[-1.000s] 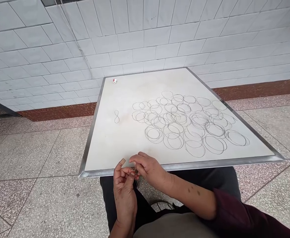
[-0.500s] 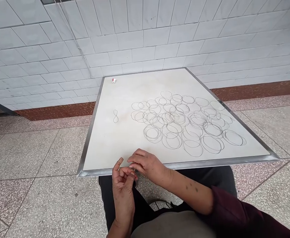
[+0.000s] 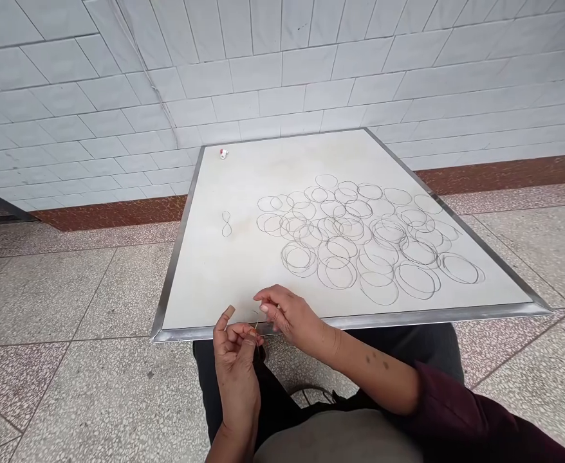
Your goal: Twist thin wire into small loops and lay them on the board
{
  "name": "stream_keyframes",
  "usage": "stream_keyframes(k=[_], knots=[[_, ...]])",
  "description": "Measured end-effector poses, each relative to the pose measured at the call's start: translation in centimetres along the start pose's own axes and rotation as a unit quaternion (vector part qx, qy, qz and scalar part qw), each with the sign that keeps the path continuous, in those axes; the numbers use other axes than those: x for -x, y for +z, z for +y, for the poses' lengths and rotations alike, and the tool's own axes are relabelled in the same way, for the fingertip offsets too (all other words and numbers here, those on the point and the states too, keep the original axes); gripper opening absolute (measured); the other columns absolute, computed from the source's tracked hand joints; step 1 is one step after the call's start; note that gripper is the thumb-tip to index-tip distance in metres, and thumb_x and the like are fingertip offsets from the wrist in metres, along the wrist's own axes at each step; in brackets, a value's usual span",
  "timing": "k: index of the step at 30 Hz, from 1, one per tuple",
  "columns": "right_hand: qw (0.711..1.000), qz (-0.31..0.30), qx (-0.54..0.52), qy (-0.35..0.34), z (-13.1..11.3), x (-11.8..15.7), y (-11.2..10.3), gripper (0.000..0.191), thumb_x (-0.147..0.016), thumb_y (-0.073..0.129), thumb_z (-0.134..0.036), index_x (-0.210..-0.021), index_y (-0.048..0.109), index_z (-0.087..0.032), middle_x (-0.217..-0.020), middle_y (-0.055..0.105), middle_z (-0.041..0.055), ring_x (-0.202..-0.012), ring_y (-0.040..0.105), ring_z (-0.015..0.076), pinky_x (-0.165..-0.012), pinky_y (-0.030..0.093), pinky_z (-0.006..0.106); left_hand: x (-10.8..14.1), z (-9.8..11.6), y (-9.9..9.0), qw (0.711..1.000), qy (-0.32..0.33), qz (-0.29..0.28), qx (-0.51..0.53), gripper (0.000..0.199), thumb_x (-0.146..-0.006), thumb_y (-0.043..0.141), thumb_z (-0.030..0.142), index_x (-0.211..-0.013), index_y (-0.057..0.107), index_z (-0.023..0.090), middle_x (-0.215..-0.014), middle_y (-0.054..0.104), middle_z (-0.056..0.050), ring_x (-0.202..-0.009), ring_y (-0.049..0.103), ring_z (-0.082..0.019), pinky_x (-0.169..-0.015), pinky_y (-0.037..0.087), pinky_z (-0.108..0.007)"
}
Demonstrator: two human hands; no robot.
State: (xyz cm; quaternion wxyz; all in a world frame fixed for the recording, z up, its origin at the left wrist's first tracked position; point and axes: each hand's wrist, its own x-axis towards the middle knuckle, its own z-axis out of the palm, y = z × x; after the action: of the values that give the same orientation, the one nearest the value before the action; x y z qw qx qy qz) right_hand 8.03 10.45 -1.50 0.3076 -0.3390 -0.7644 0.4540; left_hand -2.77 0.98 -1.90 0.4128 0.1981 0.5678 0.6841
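Observation:
Near the table's front edge, my left hand [image 3: 237, 370] pinches a thin wire [image 3: 257, 320] between thumb and fingers, its forefinger raised with a tan wrap at the tip. Part of the wire sticks up above the pinch and some hangs below it. Just to the right, my right hand [image 3: 289, 316] is held with thumb and forefinger apart, close to the wire's upper end; I see nothing between them. On the left part of the white table [image 3: 205, 276] lies a small wire figure-eight [image 3: 226, 224].
Many thin wire rings [image 3: 338, 247] lie spread and overlapping over the table's middle and right. A small white-and-red object [image 3: 223, 154] sits at the far left corner. A metal edge strip [image 3: 408, 317] borders the tabletop, and a tiled wall [image 3: 282, 71] stands behind it.
My right hand has parted from the wire, its thumb and forefinger spreading a little up and to the right. My left hand keeps its pinch, and more of the wire shows.

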Motion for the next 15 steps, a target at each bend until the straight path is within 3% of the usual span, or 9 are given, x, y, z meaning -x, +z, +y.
stream_keyframes(k=[5,10,12,15], knots=[[0.999,-0.015,-0.029,0.014,-0.3,0.5,0.6,0.018,-0.089,0.060,-0.022,-0.107,0.060,-0.021,-0.090,0.062,0.0023,-0.078,0.060,0.0151,-0.072,0.051,0.029,0.0,0.0,0.0,1.000,0.009,0.001,0.006,0.051,-0.085,0.068,0.027,-0.132,0.049,0.027,-0.079,0.056,0.004,-0.068,0.054,-0.010,-0.072,0.047,-0.024],[0.999,0.003,-0.029,-0.017,-0.2,0.6,1.3,0.017,-0.088,0.053,-0.013,-0.100,0.063,-0.022,-0.089,0.062,0.0026,-0.079,0.059,0.0153,-0.074,0.049,0.030,-0.1,-0.3,-0.2,1.000,0.002,-0.012,0.004,0.047,-0.085,0.068,0.028,-0.129,0.052,0.024,-0.078,0.058,0.004,-0.071,0.056,-0.010,-0.078,0.047,-0.025],[0.993,-0.017,-0.112,0.033,0.0,0.5,1.3,0.016,-0.089,0.053,-0.017,-0.103,0.060,-0.022,-0.087,0.061,0.0012,-0.073,0.059,0.0135,-0.069,0.050,0.028,-0.1,-0.3,-0.3,1.000,-0.001,-0.014,0.011,0.048,-0.084,0.069,0.028,-0.129,0.052,0.024,-0.078,0.060,0.004,-0.070,0.056,-0.010,-0.077,0.047,-0.025],[0.953,-0.074,-0.269,0.120,0.3,0.4,1.0,0.019,-0.090,0.056,-0.025,-0.109,0.055,-0.022,-0.084,0.060,-0.0014,-0.064,0.057,0.0104,-0.062,0.050,0.026,-0.1,0.1,-0.3,0.999,-0.008,-0.013,0.029,0.054,-0.082,0.071,0.027,-0.132,0.050,0.025,-0.077,0.062,0.004,-0.069,0.058,-0.010,-0.077,0.048,-0.025]])
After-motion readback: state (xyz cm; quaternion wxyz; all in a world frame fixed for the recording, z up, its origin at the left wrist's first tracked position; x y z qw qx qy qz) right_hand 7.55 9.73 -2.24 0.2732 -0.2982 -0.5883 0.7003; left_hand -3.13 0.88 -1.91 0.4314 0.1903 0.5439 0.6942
